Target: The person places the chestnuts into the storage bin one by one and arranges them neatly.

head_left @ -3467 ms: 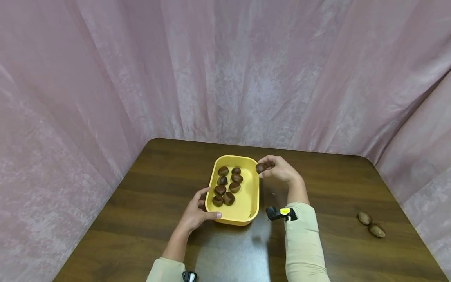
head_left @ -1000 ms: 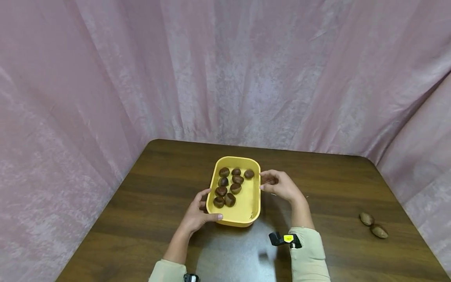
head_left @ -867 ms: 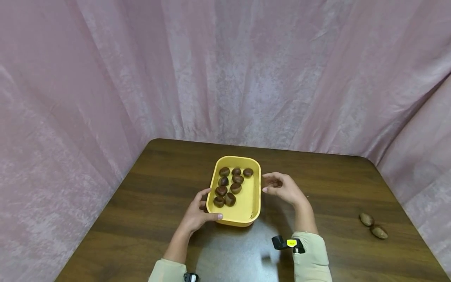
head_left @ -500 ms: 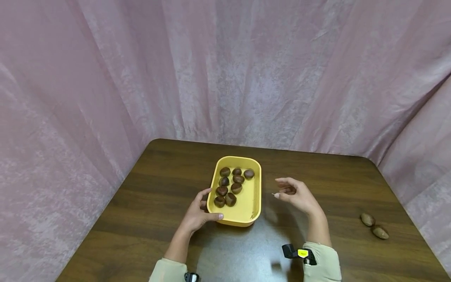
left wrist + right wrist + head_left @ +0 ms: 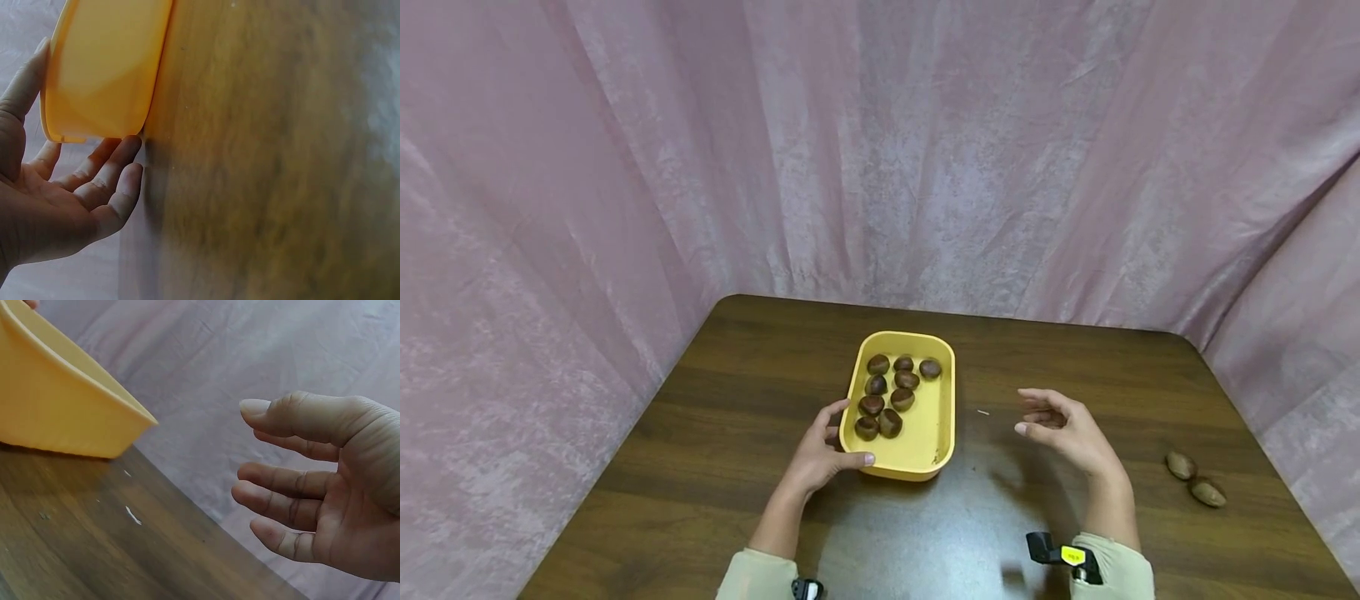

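Note:
In the head view, a yellow plastic box (image 5: 925, 442) stands on the table with several brown chestnuts (image 5: 891, 423) inside, two columns at its left and one in the far right corner. My left hand (image 5: 815, 458) grips the near left corner, thumb on the near rim and fingers along the left side. The left wrist view shows that hand (image 5: 69, 194) against the box wall (image 5: 106, 69). To the right of the box, my right hand (image 5: 1071, 429) hovers over the table, fingers loosely bent. The right wrist view shows this hand (image 5: 337, 487) holding nothing.
Two more chestnuts, one (image 5: 1182, 466) and another (image 5: 1207, 492), lie side by side on the wooden table (image 5: 760, 358) at the right. A thin white scrap (image 5: 983, 412) lies between box and right hand. Pink curtains (image 5: 887, 167) hang behind the table.
A chestnut that my right hand held earlier now lies in the box's far right corner. The right hand has moved away from the box, rightward and nearer. My left hand keeps its place.

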Motion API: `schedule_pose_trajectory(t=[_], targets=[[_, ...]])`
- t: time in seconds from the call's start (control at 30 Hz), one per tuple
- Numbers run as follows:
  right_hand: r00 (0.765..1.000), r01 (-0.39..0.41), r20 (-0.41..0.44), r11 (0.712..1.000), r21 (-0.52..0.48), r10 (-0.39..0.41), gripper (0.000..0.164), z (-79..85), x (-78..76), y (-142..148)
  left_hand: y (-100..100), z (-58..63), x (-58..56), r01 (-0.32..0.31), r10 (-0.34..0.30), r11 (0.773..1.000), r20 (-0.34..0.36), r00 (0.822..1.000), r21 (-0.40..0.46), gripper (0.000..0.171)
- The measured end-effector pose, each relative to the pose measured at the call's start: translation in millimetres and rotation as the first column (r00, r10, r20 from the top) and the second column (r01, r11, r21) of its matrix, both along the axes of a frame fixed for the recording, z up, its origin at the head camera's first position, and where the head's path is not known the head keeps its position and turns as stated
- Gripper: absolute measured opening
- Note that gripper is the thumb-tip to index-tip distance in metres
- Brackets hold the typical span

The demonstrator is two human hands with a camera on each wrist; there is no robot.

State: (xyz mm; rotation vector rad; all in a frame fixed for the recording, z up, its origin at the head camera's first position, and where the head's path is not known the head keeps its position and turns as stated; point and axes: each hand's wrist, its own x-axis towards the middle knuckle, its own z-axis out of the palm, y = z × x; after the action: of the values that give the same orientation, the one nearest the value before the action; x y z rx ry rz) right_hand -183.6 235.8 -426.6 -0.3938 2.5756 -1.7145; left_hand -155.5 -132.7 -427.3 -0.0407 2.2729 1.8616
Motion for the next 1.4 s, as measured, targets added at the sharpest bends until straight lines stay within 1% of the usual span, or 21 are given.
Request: schedule_pose_trajectory(t=[0.2,0.47,0.6,0.73,1.03,1.4], targets=[[0.998,0.064,0.018,0.998,0.015,-0.065,0.051,-1.4,9.7,16.9,0.2,-0.6,-0.1,0.001,-0.001,1.000,0.008,1.000,0.002,0.092],[0.993,0.114,0.029,0.992,0.057,-0.116,0.052,-5.3,22.3,41.9,-0.7,-2.1,-1.0,-0.001,0.001,1.000,-0.001,1.000,0.014,0.093],[0.988,0.142,0.043,0.985,0.098,-0.147,0.054,-9.0,28.6,53.7,-0.2,-1.0,-1.0,-0.003,0.003,1.000,-0.002,1.000,0.005,0.092],[0.984,0.167,0.045,0.981,0.099,-0.172,0.054,-13.6,34.3,65.8,-0.7,-2.1,0.3,-0.008,0.008,1.000,-0.007,1.000,-0.009,0.091],[0.964,0.251,0.066,0.962,0.108,-0.259,0.055,-13.9,49.7,98.1,0.1,-2.7,-1.2,0.005,-0.005,1.000,-0.008,1.000,0.006,0.092],[0.943,0.294,0.116,0.946,0.139,-0.311,0.056,-13.9,60.1,128.0,0.7,-0.3,-0.3,-0.003,0.003,1.000,0.001,1.000,-0.005,0.092]])
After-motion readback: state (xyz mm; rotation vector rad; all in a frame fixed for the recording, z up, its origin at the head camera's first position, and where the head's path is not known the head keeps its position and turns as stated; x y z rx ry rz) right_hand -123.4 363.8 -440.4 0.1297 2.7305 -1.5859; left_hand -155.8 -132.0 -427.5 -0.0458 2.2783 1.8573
